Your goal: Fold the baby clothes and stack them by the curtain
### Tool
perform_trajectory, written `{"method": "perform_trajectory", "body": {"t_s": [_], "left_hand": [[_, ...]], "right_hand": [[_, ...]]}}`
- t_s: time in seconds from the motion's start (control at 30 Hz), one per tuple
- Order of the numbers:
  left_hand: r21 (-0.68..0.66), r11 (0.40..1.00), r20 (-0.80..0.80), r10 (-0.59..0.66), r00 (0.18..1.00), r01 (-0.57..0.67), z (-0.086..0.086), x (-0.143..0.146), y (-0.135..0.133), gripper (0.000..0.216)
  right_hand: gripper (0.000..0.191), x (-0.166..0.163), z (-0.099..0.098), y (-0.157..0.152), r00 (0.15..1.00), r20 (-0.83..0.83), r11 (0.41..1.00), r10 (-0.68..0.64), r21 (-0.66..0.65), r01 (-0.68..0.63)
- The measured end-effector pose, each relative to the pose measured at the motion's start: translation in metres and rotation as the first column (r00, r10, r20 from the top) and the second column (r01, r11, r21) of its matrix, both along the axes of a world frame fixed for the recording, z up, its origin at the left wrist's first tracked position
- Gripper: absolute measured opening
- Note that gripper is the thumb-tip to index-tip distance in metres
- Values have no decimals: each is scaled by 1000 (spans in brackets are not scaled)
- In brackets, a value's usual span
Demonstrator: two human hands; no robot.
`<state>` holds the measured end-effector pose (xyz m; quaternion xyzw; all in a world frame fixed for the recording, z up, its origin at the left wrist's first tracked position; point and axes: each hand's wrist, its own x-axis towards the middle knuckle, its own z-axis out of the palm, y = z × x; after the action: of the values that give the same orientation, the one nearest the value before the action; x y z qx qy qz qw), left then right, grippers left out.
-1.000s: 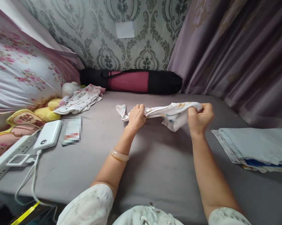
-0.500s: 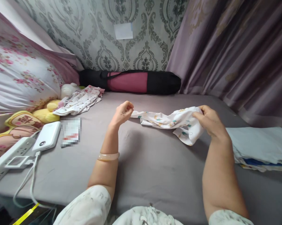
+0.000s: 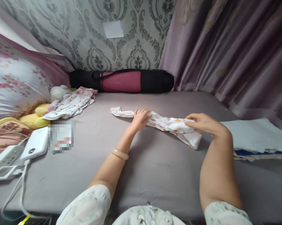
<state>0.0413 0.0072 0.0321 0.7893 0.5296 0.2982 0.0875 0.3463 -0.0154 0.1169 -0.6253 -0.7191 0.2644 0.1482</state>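
Observation:
A small white printed garment [image 3: 169, 125] lies stretched across the middle of the grey bed sheet [image 3: 155, 162]. My left hand [image 3: 141, 118] rests on its left part, fingers curled over the cloth and pinching it. My right hand [image 3: 203, 123] holds the right end, fingers closed on the fabric. A thin strip of the garment sticks out to the left past my left hand.
A folded pale blue cloth pile [image 3: 258, 139] lies at the right. A black and pink roll bag [image 3: 122, 80] lies against the wall. At the left are a printed garment [image 3: 69, 103], plush toys [image 3: 35, 114], a white power bank [image 3: 35, 147] and a power strip [image 3: 2, 161].
The garment went from held up and bunched between both hands to lying low on the sheet. My left hand let go briefly, then came back onto the cloth.

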Motion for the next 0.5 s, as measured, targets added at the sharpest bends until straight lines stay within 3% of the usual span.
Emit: {"method": "perform_trajectory", "body": {"t_s": [0.2, 0.37, 0.5], "left_hand": [[-57, 998, -82, 27, 996, -32, -3, 6, 8, 26], [-83, 996, 12, 23, 1000, -22, 1, 2, 12, 14], [-108, 991, 101, 84, 991, -73, 8, -9, 7, 5]], "right_hand": [[21, -5, -12, 9, 992, 124, 998, 16, 51, -22], [24, -26, -17, 10, 970, 241, 986, -33, 165, -7], [23, -39, -13, 5, 952, 304, 990, -39, 142, -5]]}}
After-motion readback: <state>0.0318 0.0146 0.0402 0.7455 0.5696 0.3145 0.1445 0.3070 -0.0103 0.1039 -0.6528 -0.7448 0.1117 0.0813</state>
